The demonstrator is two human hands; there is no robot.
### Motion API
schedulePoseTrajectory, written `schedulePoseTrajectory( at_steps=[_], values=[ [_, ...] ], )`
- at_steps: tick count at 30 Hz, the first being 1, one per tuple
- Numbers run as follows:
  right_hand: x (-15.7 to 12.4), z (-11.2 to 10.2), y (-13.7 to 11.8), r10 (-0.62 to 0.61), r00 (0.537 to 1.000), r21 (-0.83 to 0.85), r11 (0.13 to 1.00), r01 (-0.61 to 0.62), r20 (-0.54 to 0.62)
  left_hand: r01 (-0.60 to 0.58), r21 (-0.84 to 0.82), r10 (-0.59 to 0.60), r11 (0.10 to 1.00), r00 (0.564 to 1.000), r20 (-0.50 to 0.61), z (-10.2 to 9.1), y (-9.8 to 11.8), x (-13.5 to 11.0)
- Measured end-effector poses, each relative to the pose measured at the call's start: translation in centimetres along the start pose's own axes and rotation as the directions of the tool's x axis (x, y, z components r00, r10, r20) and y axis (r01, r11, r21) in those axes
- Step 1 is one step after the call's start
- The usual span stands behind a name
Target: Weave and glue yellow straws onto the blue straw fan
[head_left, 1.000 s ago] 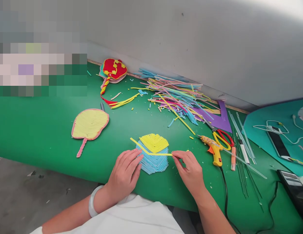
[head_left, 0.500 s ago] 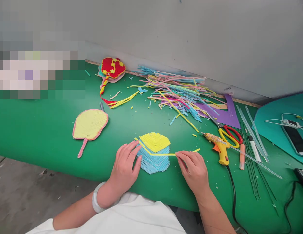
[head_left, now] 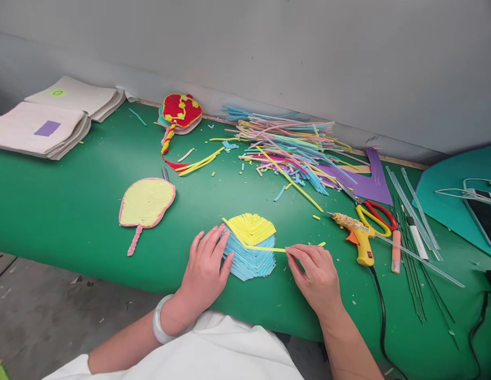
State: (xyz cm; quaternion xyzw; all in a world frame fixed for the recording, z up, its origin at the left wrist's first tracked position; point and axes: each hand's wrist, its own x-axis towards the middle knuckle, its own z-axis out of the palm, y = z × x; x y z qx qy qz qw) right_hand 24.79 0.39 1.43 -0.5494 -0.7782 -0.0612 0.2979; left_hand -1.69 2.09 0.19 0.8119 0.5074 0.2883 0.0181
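Observation:
A round panel (head_left: 249, 264) of light-blue pipe cleaners lies on the green table in front of me, its upper part covered by yellow V-shaped rows (head_left: 252, 228). One yellow pipe cleaner (head_left: 267, 248), bent in a V, runs along the lower edge of those rows. My right hand (head_left: 314, 277) pinches its right side between thumb and fingers, beyond the panel's edge; the tip sticks out past the hand. My left hand (head_left: 205, 266) rests with fingers stretched out at the panel's left edge, fingertips by the pipe cleaner's left arm.
Left lies a yellow fan (head_left: 148, 203) with pink edging; behind is a red fan (head_left: 182, 110). A pipe-cleaner pile (head_left: 285, 142) lies at the back. On the right are a yellow glue gun (head_left: 362, 240), scissors (head_left: 374, 217), markers and glue sticks. Paper stacks (head_left: 39, 126) sit far left.
The pipe cleaner has moved up against the yellow rows, closing the gap that showed on the blue. My left hand has shifted slightly right; my right hand keeps its pinch.

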Motion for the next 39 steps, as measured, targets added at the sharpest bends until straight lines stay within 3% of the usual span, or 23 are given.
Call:
schedulePoseTrajectory(
  at_steps=[19,33,39],
  values=[
    [-0.1,-0.16,0.42,-0.025,0.995,0.036,0.999,0.022,0.1,-0.011,0.048,0.007,0.999,0.997,0.082,-0.06,0.15,0.0],
    [-0.07,-0.36,0.51,-0.092,0.978,0.083,0.994,0.077,0.189,-0.035,0.055,0.031,0.998,0.997,0.074,-0.18,0.29,0.11],
    [-0.14,-0.29,0.78,-0.101,0.982,0.066,0.994,0.092,0.16,-0.054,0.07,0.05,0.996,0.997,0.053,-0.04,0.24,0.29]
  ],
)
